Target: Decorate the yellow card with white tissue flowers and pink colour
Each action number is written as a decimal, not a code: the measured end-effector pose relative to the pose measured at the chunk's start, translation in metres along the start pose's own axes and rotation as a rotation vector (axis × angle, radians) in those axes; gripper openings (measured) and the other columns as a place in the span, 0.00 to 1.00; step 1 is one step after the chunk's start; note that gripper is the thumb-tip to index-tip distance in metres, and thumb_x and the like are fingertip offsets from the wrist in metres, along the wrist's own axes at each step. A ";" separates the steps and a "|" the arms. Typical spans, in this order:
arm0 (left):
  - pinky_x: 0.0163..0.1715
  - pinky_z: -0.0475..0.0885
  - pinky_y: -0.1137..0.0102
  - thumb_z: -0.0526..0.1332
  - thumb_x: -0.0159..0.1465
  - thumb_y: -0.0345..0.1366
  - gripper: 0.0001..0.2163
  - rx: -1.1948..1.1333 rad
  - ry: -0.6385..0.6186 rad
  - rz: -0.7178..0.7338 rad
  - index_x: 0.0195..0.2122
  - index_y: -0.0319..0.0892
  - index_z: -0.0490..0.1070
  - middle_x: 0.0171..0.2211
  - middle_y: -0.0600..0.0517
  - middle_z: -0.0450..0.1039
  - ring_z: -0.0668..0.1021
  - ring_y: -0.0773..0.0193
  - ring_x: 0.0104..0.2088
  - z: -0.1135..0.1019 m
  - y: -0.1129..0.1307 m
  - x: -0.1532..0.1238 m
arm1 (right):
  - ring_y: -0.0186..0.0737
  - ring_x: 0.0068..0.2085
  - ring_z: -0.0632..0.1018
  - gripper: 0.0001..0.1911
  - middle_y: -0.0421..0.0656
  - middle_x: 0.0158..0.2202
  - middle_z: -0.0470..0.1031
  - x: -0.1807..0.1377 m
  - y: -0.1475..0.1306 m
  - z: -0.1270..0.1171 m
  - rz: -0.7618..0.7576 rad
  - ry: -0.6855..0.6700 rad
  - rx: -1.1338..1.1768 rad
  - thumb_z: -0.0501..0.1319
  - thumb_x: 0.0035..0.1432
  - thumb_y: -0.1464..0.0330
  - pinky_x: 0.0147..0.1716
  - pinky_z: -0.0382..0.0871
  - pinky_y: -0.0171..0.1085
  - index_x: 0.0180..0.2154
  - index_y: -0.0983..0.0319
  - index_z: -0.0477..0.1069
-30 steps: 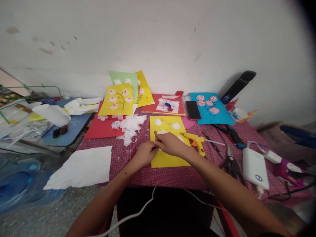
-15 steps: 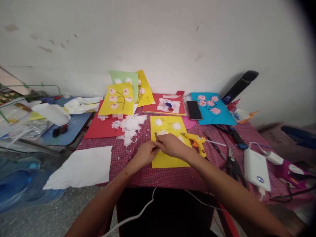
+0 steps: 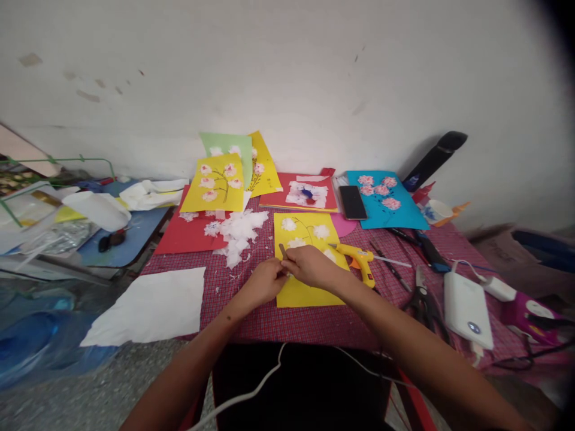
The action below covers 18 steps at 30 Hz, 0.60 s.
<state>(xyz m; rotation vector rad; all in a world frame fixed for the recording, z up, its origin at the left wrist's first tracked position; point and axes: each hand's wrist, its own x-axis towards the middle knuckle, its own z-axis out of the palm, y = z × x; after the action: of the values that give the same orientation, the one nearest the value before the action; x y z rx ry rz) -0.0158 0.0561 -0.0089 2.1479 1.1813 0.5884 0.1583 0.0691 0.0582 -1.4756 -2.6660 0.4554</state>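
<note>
Over the lower half of a yellow sheet (image 3: 309, 293) with white paper flowers and a drawn stem, my two hands meet. My right hand (image 3: 312, 264) is closed on a thin brownish stick (image 3: 283, 250), whose upper end sticks out past the fingers. My left hand (image 3: 264, 281) is closed too, its fingertips pressed against the right ones; what they pinch is hidden. Just right of my right hand, a yellow glue gun (image 3: 359, 257) lies with its nozzle over the sheet. Torn white paper pieces (image 3: 240, 230) are heaped to the left of the sheet.
Finished-looking flower cards stand at the back, one yellow (image 3: 191, 200) and one blue (image 3: 395, 203). A phone (image 3: 353, 202) lies between. Scissors (image 3: 422, 299), a white power bank (image 3: 468, 308) and cables crowd the right. White paper (image 3: 150, 305) overhangs the front left edge.
My hands stay together over the yellow sheet, with the stick leaning slightly more to the left. The whole view has shifted a little; nothing else has visibly moved.
</note>
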 end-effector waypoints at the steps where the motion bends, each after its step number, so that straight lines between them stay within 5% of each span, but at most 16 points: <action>1: 0.38 0.70 0.68 0.59 0.60 0.24 0.07 0.007 0.000 -0.001 0.32 0.40 0.76 0.33 0.49 0.77 0.76 0.62 0.34 0.000 0.000 0.000 | 0.41 0.36 0.79 0.13 0.47 0.36 0.82 -0.001 0.000 0.000 0.000 0.003 0.004 0.58 0.70 0.64 0.32 0.58 0.36 0.37 0.63 0.78; 18: 0.34 0.70 0.68 0.60 0.64 0.31 0.07 -0.020 0.008 -0.018 0.33 0.41 0.77 0.31 0.49 0.77 0.77 0.60 0.33 0.001 0.007 0.002 | 0.37 0.31 0.75 0.12 0.44 0.32 0.81 -0.004 0.003 0.005 0.077 0.109 0.072 0.59 0.66 0.66 0.28 0.54 0.34 0.32 0.62 0.76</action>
<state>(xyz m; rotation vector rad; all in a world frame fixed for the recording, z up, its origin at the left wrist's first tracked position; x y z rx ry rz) -0.0101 0.0547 -0.0049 2.1177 1.1928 0.5986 0.1620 0.0662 0.0528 -1.5403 -2.4903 0.4571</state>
